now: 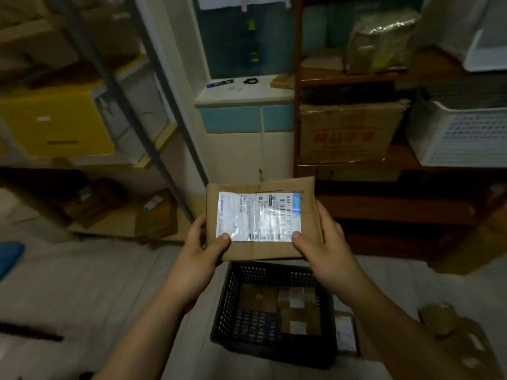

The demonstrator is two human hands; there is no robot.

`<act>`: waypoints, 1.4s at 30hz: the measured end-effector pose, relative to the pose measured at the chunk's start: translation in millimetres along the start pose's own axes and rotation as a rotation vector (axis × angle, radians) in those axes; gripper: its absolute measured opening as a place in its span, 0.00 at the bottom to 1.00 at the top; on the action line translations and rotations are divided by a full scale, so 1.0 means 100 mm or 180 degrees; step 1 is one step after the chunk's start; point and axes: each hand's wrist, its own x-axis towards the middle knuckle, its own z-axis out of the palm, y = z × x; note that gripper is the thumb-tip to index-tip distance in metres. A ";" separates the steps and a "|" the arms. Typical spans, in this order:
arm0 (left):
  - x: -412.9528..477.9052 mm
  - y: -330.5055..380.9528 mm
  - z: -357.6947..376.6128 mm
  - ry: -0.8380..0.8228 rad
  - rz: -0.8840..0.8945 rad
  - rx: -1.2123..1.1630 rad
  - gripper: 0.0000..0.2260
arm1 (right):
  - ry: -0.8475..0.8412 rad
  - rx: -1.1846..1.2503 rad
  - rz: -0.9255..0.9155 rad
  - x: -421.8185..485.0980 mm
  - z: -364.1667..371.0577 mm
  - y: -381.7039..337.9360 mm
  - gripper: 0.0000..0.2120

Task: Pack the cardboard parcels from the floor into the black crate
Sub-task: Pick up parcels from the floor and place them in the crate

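Parcel point(260, 220) held above the crate point(274, 272).
Left hand point(204, 242) and right hand point(326, 239) clamp its sides, thumbs on the label point(259, 216).

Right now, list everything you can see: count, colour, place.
Flat cardboard parcel with white shipping label: one, brown, held above the crate.
Black perforated plastic crate: one, on the floor, parcels inside.
Parcels in crate: several, brown.
Parcels on floor right of the crate: at least two.
Yellow box: one, left shelf.
Cardboard carton with red print: one, right shelf.
White slatted basket: one, right shelf.
Left hand, right hand: gripping the parcel's sides.
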 end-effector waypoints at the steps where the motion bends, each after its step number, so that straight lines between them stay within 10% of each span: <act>1: 0.11 -0.04 -0.08 -0.0116 -0.0019 0.0032 0.23 | 0.0101 -0.0031 0.0044 0.03 0.11 0.04 0.35; 17: 1.32 -1.48 -0.97 -0.1327 -0.0508 0.0507 0.24 | 0.0531 -0.0260 0.1025 0.28 1.67 0.94 0.35; 25: 1.67 -3.59 -0.50 -0.1267 -0.0612 0.1221 0.16 | -0.0055 -0.0695 0.1163 0.61 1.93 3.03 0.34; 31: 2.07 -5.38 -0.15 -0.1228 -0.0705 0.1885 0.29 | -0.0550 -0.1109 0.1060 0.88 2.21 4.92 0.44; 42: 2.77 -6.94 0.15 -0.2427 -0.0937 0.3647 0.40 | -0.1844 -0.2163 0.1216 1.45 2.62 6.68 0.47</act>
